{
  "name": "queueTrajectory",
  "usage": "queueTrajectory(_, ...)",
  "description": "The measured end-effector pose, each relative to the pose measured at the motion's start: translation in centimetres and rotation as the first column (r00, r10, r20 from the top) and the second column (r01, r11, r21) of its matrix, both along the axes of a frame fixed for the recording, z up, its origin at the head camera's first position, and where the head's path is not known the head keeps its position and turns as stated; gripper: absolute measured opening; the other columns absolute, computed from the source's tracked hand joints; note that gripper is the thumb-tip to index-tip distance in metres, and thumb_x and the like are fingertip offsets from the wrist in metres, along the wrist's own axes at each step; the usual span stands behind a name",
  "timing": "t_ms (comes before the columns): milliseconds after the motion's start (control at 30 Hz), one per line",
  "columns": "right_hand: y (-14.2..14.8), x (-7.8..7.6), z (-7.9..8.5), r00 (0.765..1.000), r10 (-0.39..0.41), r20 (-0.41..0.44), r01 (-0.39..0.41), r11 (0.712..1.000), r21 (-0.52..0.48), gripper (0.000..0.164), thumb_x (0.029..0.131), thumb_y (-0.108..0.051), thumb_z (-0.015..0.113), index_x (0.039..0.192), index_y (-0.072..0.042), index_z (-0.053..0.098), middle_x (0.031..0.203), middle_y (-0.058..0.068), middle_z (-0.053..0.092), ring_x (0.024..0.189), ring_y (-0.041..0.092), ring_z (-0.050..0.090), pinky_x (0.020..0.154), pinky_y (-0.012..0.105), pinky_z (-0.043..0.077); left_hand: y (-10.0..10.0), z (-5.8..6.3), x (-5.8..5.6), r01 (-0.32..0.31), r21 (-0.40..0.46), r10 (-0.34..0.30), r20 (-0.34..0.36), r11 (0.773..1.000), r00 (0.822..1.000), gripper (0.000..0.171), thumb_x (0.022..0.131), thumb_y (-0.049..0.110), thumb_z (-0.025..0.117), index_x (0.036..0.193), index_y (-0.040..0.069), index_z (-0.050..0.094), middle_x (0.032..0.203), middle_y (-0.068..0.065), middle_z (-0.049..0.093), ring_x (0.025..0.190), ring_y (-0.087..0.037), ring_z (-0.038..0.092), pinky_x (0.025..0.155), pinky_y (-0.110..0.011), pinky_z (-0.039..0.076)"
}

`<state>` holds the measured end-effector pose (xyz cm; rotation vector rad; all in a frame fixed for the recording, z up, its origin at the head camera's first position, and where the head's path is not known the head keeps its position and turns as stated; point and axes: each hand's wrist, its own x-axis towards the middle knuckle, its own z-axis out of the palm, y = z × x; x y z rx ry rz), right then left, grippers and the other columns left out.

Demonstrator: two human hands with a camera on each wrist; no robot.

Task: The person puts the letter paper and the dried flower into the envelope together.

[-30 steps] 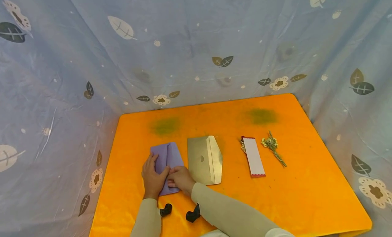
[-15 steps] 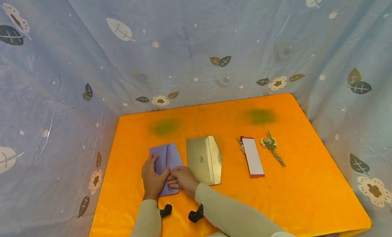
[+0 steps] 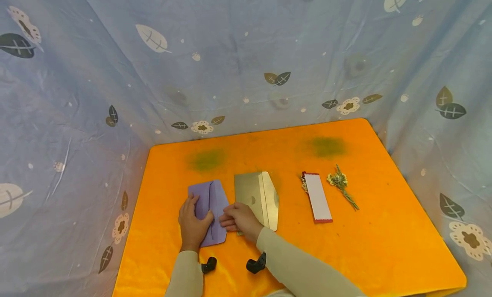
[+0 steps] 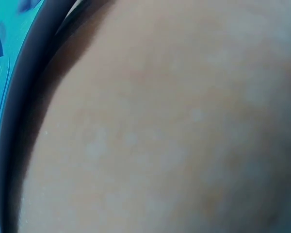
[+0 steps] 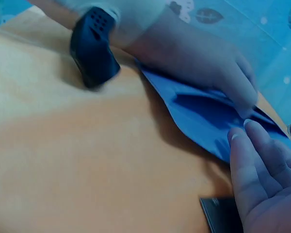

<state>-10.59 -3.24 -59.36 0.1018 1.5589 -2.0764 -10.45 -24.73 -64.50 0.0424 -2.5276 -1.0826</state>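
A purple envelope (image 3: 218,199) lies on the orange table with its flap folded out to the right. My left hand (image 3: 193,226) rests on its left part, fingers spread and thumb at the pocket's edge. In the right wrist view the envelope (image 5: 189,119) looks blue and its pocket gapes under the left thumb. My right hand (image 3: 244,220) hovers at the flap's right edge, fingers extended together and nothing in them, partly covering a gold envelope (image 3: 247,188). The left wrist view is mostly filled by blurred skin.
Right of the gold envelope lies a white strip with red ends (image 3: 318,197), small blossoms showing at its left edge. A dried flower sprig (image 3: 340,179) lies beside it. Patterned blue curtains (image 3: 230,53) stand behind and at both sides of the orange table (image 3: 369,246).
My right hand has drawn back to the right, away from the pocket's edge and the left thumb. The left hand and the purple envelope stay nearly in place.
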Motion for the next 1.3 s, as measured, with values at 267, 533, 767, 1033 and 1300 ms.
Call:
queueTrajectory(267, 3.1, -1.2, -0.1, 0.995, -0.093, -0.038, 0.094, 0.995, 0.019, 0.033, 0.111, -0.015, 0.058, 0.133, 0.010, 0.061, 0.114, 0.023, 0.074, 0.093, 0.028, 0.075, 0.079, 0.032, 0.061, 0.0, 0.2, 0.1, -0.001, 0.012, 0.001, 0.027, 1.000, 1.000, 0.072, 0.084, 0.020, 0.083, 0.149, 0.000, 0.062, 0.164, -0.021, 0.047, 0.149, -0.047, 0.038, 0.120, -0.069, 0.020)
queueTrajectory(533, 6.3, -1.7, 1.3, 0.983, -0.151, -0.102, 0.152, 0.988, 0.004, 0.036, 0.112, -0.015, 0.059, 0.137, 0.010, 0.059, 0.115, 0.020, 0.073, 0.096, 0.027, 0.074, 0.085, 0.034, 0.060, 0.0, 0.3, 0.2, 0.001, 0.016, -0.002, 0.033, 1.000, 0.999, 0.071, 0.084, 0.021, 0.082, 0.149, -0.001, 0.062, 0.164, -0.022, 0.047, 0.149, -0.047, 0.038, 0.121, -0.069, 0.019)
queueTrajectory(767, 9.1, -2.2, 2.0, 0.969, -0.192, -0.153, 0.198, 0.980, 0.020, 0.038, 0.113, -0.017, 0.058, 0.139, 0.010, 0.057, 0.115, 0.018, 0.073, 0.100, 0.031, 0.072, 0.087, 0.035, 0.060, 0.1, 0.3, 0.1, -0.005, 0.018, 0.004, 0.027, 1.000, 1.000, 0.071, 0.084, 0.022, 0.082, 0.148, -0.001, 0.063, 0.163, -0.022, 0.048, 0.149, -0.047, 0.039, 0.121, -0.069, 0.019)
queueTrajectory(1033, 12.1, -2.4, 2.1, 0.955, -0.237, -0.177, 0.251, 0.966, 0.061, 0.037, 0.114, -0.019, 0.056, 0.142, 0.005, 0.059, 0.122, 0.019, 0.071, 0.108, 0.038, 0.070, 0.096, 0.046, 0.059, 0.1, 0.2, 0.2, -0.012, 0.009, 0.012, 0.039, 1.000, 0.999, 0.072, 0.084, 0.023, 0.082, 0.148, -0.001, 0.062, 0.163, -0.021, 0.049, 0.149, -0.046, 0.039, 0.121, -0.069, 0.019)
queueTrajectory(1300, 15.3, -2.6, 2.6, 0.939, -0.276, -0.207, 0.298, 0.951, 0.081, 0.045, 0.116, -0.024, 0.055, 0.148, 0.008, 0.053, 0.129, 0.023, 0.067, 0.118, 0.045, 0.065, 0.102, 0.044, 0.056, 0.1, 0.4, 0.2, -0.009, 0.011, 0.009, 0.027, 1.000, 1.000, 0.071, 0.084, 0.023, 0.082, 0.148, -0.001, 0.063, 0.163, -0.022, 0.049, 0.148, -0.047, 0.039, 0.120, -0.069, 0.020)
